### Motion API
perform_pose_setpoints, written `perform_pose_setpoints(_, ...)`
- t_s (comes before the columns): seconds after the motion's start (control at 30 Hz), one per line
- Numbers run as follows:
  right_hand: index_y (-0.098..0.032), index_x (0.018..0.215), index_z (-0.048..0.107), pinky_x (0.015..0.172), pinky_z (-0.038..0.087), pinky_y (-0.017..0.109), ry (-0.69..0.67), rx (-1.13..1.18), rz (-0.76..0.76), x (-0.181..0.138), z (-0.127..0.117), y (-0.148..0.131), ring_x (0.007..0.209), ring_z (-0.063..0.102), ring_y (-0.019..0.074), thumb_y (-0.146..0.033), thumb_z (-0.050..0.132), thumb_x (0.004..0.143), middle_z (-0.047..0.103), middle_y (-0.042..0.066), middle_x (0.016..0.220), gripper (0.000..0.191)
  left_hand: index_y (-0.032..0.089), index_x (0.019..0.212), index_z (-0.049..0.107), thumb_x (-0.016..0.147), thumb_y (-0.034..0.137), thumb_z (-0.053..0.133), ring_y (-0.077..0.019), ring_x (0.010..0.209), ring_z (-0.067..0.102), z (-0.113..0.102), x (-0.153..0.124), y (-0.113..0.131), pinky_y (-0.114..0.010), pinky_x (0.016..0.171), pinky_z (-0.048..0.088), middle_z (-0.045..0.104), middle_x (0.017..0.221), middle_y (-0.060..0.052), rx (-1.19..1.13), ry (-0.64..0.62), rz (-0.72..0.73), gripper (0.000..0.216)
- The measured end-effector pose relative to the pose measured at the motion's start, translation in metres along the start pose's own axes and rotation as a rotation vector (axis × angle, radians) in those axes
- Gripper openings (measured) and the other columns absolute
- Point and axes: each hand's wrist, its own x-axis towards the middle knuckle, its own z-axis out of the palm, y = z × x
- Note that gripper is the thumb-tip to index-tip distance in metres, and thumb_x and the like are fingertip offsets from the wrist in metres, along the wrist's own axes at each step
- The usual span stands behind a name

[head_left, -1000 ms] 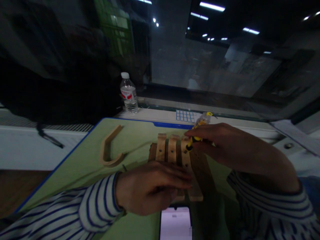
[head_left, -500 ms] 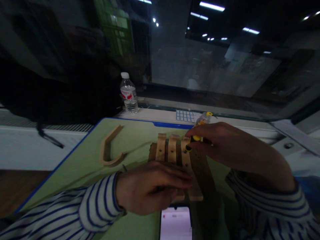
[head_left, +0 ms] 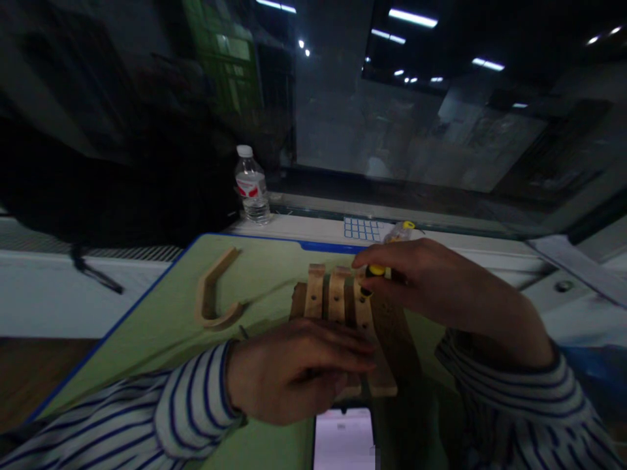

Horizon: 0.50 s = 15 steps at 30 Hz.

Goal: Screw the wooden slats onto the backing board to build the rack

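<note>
A slatted wooden assembly of light strips with small holes lies on the green mat. My left hand lies on its near end, fingers curled down over the slats. My right hand is closed round a yellow-and-black screwdriver, whose tip points down at the rightmost slat near its far end. Both arms wear striped sleeves.
A curved wooden piece lies on the mat at the left. A lit phone sits at the near edge. A water bottle, a blue-gridded card and a clear packet stand on the ledge under a dark window.
My right hand and the screwdriver have shifted slightly left and lower over the slats. My left hand stays on the wood.
</note>
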Motion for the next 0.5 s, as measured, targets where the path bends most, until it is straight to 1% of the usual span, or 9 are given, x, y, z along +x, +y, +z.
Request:
perform_pose_setpoints(0.13, -0.024, 0.106, 0.066, 0.077, 0.046, 0.029, 0.006, 0.026, 0.011, 0.0017, -0.0005, 0.0016, 0.089, 0.065, 0.0164, -0.029, 0.049, 0.093, 0.072, 0.000, 0.098, 0.022, 0.005, 0.118, 0.061, 0.087, 0.008, 0.046, -0.0155, 0.124, 0.052, -0.0008, 0.0001, -0.0003, -0.025, 0.108, 0.039, 0.062, 0.124, -0.013, 0.016, 0.006, 0.026, 0.034)
perform_pose_setpoints(0.2, -0.023, 0.111, 0.065, 0.081, 0.047, 0.031, 0.028, 0.016, 0.020, 0.0011, 0.0003, 0.0027, 0.091, 0.066, 0.0173, -0.033, 0.048, 0.094, 0.071, 0.002, 0.103, 0.026, 0.005, 0.119, 0.061, 0.088, 0.010, 0.046, -0.0160, 0.124, 0.051, -0.0013, 0.0004, 0.0001, -0.026, 0.108, 0.039, 0.062, 0.124, -0.014, 0.008, 0.003, 0.030, 0.034)
perform_pose_setpoints(0.27, -0.021, 0.121, 0.060, 0.088, 0.046, 0.033, 0.040, 0.005, 0.014, -0.0007, 0.0015, 0.0039, 0.099, 0.064, 0.0184, -0.033, 0.048, 0.093, 0.069, 0.005, 0.113, 0.032, 0.005, 0.119, 0.060, 0.089, 0.011, 0.045, -0.0166, 0.125, 0.051, -0.0015, 0.0006, 0.0003, -0.028, 0.107, 0.040, 0.061, 0.125, -0.014, -0.005, -0.009, 0.014, 0.034)
perform_pose_setpoints(0.37, -0.017, 0.130, 0.052, 0.100, 0.041, 0.034, 0.038, -0.003, -0.022, -0.0045, 0.0028, 0.0046, 0.117, 0.055, 0.0184, -0.026, 0.046, 0.093, 0.060, 0.007, 0.129, 0.039, 0.006, 0.120, 0.060, 0.090, 0.011, 0.045, -0.0163, 0.125, 0.050, -0.0013, 0.0005, 0.0001, -0.028, 0.108, 0.040, 0.061, 0.126, -0.013, -0.014, -0.011, 0.013, 0.034)
perform_pose_setpoints(0.43, -0.014, 0.131, 0.051, 0.104, 0.038, 0.033, 0.031, 0.010, -0.047, -0.0064, 0.0027, 0.0044, 0.122, 0.051, 0.0169, -0.021, 0.042, 0.093, 0.057, 0.007, 0.133, 0.040, 0.007, 0.120, 0.059, 0.089, 0.010, 0.045, -0.0162, 0.125, 0.051, -0.0013, 0.0003, 0.0000, -0.028, 0.107, 0.040, 0.061, 0.126, -0.013, -0.011, -0.005, 0.029, 0.034)
perform_pose_setpoints(0.5, -0.014, 0.130, 0.052, 0.105, 0.038, 0.032, 0.025, 0.031, -0.054, -0.0073, 0.0021, 0.0038, 0.122, 0.052, 0.0153, -0.019, 0.039, 0.094, 0.058, 0.006, 0.132, 0.039, 0.006, 0.120, 0.059, 0.089, 0.010, 0.045, -0.0167, 0.124, 0.052, -0.0015, 0.0002, 0.0001, -0.028, 0.107, 0.041, 0.061, 0.125, -0.014, -0.005, 0.002, 0.039, 0.034)
